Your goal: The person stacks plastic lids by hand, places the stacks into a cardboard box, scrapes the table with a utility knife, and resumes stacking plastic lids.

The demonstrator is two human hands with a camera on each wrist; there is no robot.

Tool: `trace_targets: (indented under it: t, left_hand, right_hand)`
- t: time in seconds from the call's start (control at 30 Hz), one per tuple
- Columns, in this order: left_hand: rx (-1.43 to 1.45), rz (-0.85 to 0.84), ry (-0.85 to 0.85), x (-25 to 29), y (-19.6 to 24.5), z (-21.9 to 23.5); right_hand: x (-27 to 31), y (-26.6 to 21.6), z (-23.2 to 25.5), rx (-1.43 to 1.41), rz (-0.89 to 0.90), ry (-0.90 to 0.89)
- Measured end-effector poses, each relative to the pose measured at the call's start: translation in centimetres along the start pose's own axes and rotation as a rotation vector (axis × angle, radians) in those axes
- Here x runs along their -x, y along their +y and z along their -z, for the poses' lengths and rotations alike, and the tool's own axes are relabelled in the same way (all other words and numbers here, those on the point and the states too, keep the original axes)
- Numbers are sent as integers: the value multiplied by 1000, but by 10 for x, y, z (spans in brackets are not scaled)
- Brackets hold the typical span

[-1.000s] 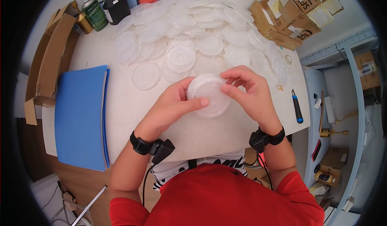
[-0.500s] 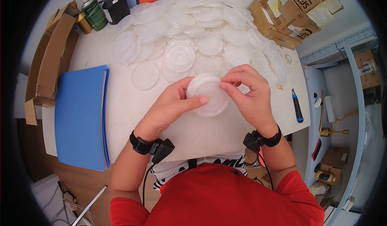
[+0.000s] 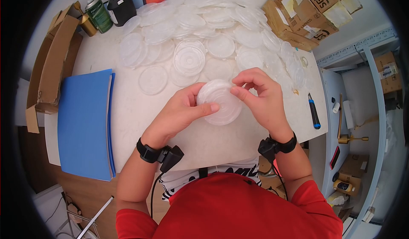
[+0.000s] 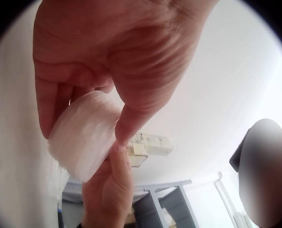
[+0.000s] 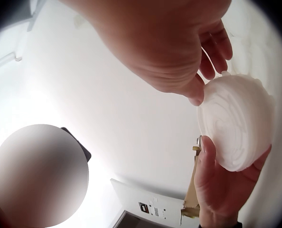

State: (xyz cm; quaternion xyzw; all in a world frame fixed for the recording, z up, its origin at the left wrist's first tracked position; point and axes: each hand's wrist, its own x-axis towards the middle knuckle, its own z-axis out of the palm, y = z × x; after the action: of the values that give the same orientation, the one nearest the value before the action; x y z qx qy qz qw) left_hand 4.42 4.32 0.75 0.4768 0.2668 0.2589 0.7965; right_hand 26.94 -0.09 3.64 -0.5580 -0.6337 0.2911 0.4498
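Observation:
A thick stack of round translucent lids (image 3: 221, 105) is held above the near part of the table. The left hand (image 3: 179, 111) grips it from the left, thumb on the top face and fingers around the side; the left wrist view shows the stack's layered edge (image 4: 84, 137). At the stack's upper right rim is the right hand (image 3: 262, 98), its thumb and index fingertips at the edge. In the right wrist view the thumb tip touches the rim of the stack (image 5: 235, 123), while the other fingers are loosely bent.
Many loose lids (image 3: 191, 21) cover the back of the table (image 3: 136, 124). A blue folder (image 3: 85, 124) and an open carton (image 3: 55, 64) are on the left. A cutter (image 3: 314, 111) lies on the right, cardboard boxes (image 3: 302, 17) behind it. One lid (image 3: 153, 80) lies apart, near the folder.
The right hand's thumb and index finger have shifted slightly along the rim, and its wrist has turned a little. The left hand has kept its grip on the stack almost unmoved.

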Motion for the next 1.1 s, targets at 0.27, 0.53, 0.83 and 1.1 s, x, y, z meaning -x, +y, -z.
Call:
trace_targets:
  t: [0.27,0.53,0.83,1.1]
  left_hand:
    - [-12,18,6,-1,1,0]
    - [10,29,92,-2,0,1]
    - [-13,16,135,-4,-1,1]
    - [78,-13,195,-7,-7,3]
  right_hand:
    - [6,15,-3,-214,-174,-47]
    - [13,23,-5,-506,-342,-210]
    - [11,27,-6,-435,-294,-199]
    - [-22,50,29,509,-70,134]
